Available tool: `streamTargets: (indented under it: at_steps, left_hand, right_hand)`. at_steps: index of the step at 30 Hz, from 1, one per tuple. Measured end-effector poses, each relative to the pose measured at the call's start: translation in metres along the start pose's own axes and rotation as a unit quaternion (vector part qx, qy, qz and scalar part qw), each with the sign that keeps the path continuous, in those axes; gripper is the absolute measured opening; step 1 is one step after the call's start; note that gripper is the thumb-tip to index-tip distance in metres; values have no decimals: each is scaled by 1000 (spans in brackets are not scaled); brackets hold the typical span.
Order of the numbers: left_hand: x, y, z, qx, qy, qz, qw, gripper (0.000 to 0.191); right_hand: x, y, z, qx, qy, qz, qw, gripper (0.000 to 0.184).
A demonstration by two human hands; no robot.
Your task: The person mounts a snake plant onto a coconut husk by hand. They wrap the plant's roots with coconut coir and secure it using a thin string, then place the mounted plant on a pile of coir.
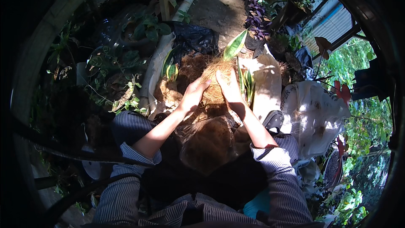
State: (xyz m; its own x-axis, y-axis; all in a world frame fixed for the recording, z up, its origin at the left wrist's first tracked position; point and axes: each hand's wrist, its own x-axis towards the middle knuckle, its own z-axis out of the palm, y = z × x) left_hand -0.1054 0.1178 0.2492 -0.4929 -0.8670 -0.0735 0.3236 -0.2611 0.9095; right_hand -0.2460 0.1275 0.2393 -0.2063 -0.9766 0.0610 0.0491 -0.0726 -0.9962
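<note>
Between my two hands sits a ball of coconut fibre, with a yellow-edged snake plant leaf rising from its top. My left hand presses the ball's left side, thumb towards the front. Against its right side lies my right hand; some fingers are hidden behind the fibre. Small snake plants stand to the left and right of the ball. Below my hands, a clear plastic bag holds brown fibre. Beyond the ball lies a heap of loose brown fibre.
A black plastic sheet lies past the heap. White sacks stand at right, one upright and one slumped with printing. Potted plants crowd the left beside a pale pole. Purple-leaved plants edge the dirt path.
</note>
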Motion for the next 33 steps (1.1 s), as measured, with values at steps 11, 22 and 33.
streamTargets:
  at_steps: [11,22,33]
  left_hand:
    - [2,0,-15,-130,3,-80,988,39]
    - [-15,-16,3,47,177,24,983,33]
    - [-36,-31,-7,-15,-186,-49,981,39]
  right_hand:
    - [-11,-37,-23,204,-55,169,963,57]
    - [-33,-31,-13,16,-150,46,988,71]
    - [-68,-10,-38,210,-97,353,907,53]
